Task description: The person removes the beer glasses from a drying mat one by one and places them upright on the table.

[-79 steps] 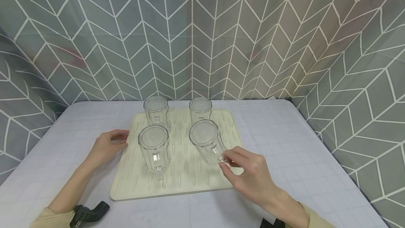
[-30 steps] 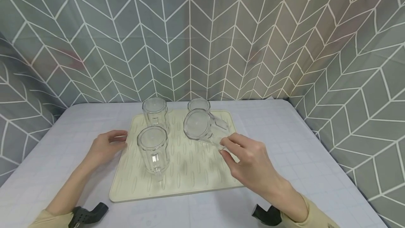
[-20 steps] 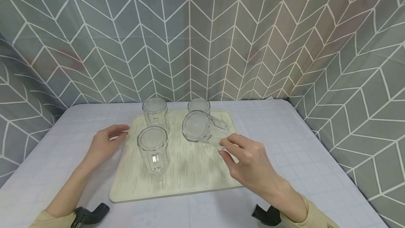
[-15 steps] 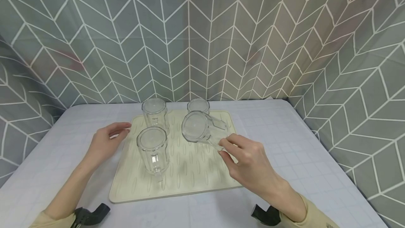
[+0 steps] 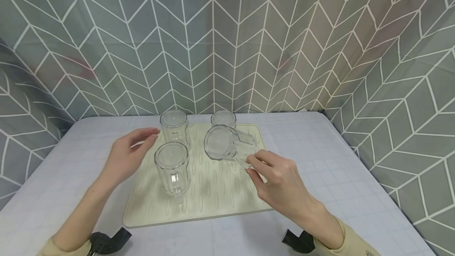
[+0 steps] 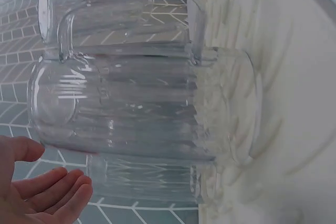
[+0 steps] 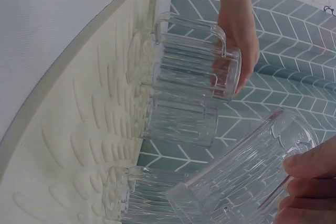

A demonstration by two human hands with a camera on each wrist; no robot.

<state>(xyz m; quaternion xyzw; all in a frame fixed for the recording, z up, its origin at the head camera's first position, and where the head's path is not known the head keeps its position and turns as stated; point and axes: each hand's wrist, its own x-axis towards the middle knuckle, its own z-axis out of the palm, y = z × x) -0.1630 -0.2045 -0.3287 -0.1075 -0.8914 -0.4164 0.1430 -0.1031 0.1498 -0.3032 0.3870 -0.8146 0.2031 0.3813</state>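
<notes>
My right hand [image 5: 282, 177] pinches the handle side of a clear glass mug [image 5: 221, 143], which is tilted above the drying mat, its flat round end facing up and left. Three more glass mugs stand on the pale ribbed mat [image 5: 209, 198]: a front left mug [image 5: 172, 163], a back left mug [image 5: 174, 123] and a back right mug [image 5: 224, 117], partly hidden by the tilted one. They appear upside down. My left hand [image 5: 126, 155] hovers over the mat's left edge. Its relaxed fingers [image 6: 52, 192] are close to the left-hand mugs and hold nothing.
A white cloth-covered table [image 5: 313, 149] surrounds the mat. Patterned grey curtain [image 5: 227, 42] hangs along its back and sides. A black wrist camera [image 5: 110, 242] is strapped to my left wrist, another camera [image 5: 299, 241] to my right.
My right hand has tipped the front right mug up from near-upright to a strong tilt, then kept it there. My left hand has risen from beside the mat and moved rightward toward the left mugs.
</notes>
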